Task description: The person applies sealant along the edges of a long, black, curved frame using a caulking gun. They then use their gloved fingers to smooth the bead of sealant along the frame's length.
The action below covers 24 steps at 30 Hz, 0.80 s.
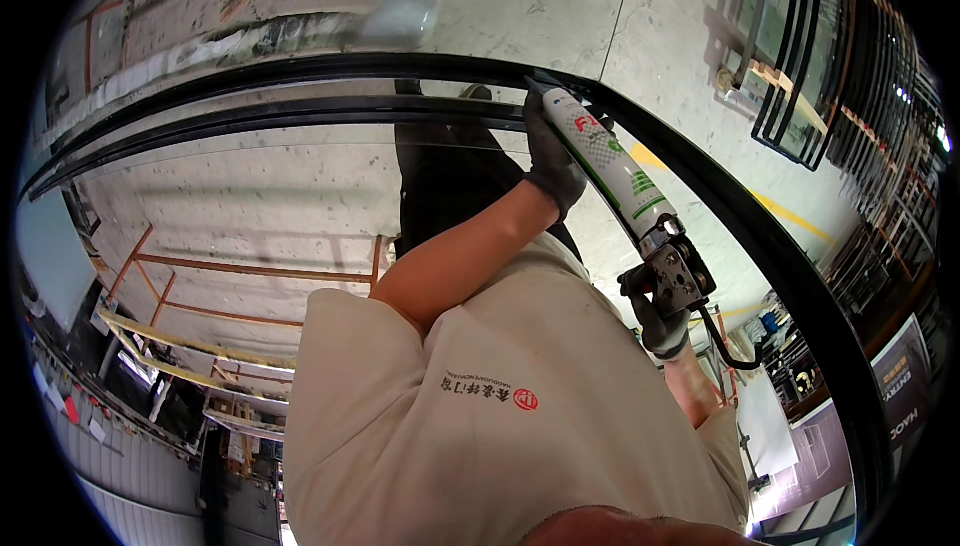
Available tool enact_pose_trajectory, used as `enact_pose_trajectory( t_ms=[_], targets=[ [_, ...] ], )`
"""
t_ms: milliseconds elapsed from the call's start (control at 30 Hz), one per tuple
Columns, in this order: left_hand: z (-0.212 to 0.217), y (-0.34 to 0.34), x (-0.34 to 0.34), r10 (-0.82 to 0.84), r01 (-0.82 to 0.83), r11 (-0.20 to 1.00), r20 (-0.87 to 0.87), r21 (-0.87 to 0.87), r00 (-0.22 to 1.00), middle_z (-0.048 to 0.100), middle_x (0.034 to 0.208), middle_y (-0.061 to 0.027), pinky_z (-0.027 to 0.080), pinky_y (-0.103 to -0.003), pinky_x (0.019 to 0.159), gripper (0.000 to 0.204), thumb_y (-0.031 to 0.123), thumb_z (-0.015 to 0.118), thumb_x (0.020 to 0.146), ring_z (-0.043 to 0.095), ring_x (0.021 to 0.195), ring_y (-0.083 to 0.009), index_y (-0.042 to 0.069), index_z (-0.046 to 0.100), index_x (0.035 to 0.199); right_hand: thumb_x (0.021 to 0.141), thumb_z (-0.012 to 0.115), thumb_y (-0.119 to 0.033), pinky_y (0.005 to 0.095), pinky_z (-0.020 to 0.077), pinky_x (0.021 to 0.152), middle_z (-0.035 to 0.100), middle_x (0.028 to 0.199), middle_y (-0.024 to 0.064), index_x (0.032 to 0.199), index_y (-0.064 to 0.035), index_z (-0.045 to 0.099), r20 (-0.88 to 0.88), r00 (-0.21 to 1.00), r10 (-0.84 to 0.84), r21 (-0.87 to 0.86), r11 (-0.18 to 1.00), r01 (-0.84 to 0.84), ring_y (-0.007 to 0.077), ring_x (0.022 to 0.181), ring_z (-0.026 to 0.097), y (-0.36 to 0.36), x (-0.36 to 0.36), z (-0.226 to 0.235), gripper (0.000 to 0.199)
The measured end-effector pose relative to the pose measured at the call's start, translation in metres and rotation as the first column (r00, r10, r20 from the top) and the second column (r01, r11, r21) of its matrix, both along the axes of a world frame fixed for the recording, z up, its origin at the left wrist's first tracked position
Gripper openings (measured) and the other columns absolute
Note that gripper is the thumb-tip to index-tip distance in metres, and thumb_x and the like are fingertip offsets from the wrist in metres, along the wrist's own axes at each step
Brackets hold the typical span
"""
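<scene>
Gloves, dark grey, cover both my hands, and both are closed on the same tool. My left hand (553,151) wraps around the front of the white sealant cartridge with green and red markings (610,166), close behind its nozzle. My right hand (655,316) grips the metal handle and trigger of the caulking gun (678,271) at the rear end, fingers curled tight; a thin black cord (725,341) hangs off beside it.

The tube's long axis runs diagonally, from my right hand low and toward my right, up and leftward to the tip. My left hand is the nearer one to that tip, which sits against the black frame edge of the large glass pane (700,171), right where the dark curved border passes. The pane spreads away from the tip to my left, mirroring ceiling beams and orange racking.

Beyond the frame lies grey concrete floor (660,16), and farther right a rack of stacked dark-framed glass panels (850,76). I can't tell how much sealant the cartridge holds.
</scene>
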<state>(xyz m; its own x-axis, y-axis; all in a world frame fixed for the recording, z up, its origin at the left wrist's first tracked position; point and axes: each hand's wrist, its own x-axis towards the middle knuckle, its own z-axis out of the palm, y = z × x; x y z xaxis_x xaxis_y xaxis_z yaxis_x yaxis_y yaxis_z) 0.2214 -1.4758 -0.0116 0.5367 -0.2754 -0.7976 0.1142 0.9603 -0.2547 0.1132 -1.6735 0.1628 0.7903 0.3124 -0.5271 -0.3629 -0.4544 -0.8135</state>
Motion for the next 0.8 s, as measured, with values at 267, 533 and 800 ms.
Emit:
enact_pose_trajectory(
  t_ms=[267,533,800],
  targets=[
    [-0.016,-0.019,-0.004,-0.006,0.007,0.998,0.016,-0.069,1.0,0.066,0.077,-0.0125,0.056,-0.047,0.072,0.055,0.068,0.052,0.085,0.067,0.072,-0.0333,0.014,0.061,0.088,0.079,0.055,0.013,0.0334,0.0541,0.081,0.067,0.098,0.0134,0.106,0.007,0.064,-0.009,0.989,-0.148,0.003,0.989,0.148,0.0213,0.091,0.066,0.008,-0.013,0.006,0.029],
    [-0.016,-0.032,-0.004,-0.064,0.065,0.996,0.018,-0.066,0.998,0.066,0.078,-0.0109,0.056,-0.047,0.071,0.055,0.069,0.052,0.085,0.068,0.074,-0.0316,0.014,0.061,0.089,0.079,0.054,0.014,0.0328,0.0527,0.077,0.066,0.098,0.0122,0.106,0.0074,0.065,0.012,0.984,-0.176,-0.036,0.984,0.176,0.0205,0.089,0.063,0.012,-0.02,0.014,0.03],
    [-0.015,-0.036,-0.004,-0.099,0.105,0.992,0.084,-0.067,0.992,0.065,0.079,-0.008,0.056,-0.047,0.069,0.056,0.07,0.052,0.086,0.068,0.074,-0.0307,0.014,0.06,0.088,0.085,0.053,0.012,0.0376,0.0536,0.081,0.066,0.106,0.0176,0.113,0.0089,0.065,0.154,0.986,0.06,-0.248,0.968,-0.021,0.0294,0.096,0.064,0.014,-0.032,0.021,0.031]
  ],
)
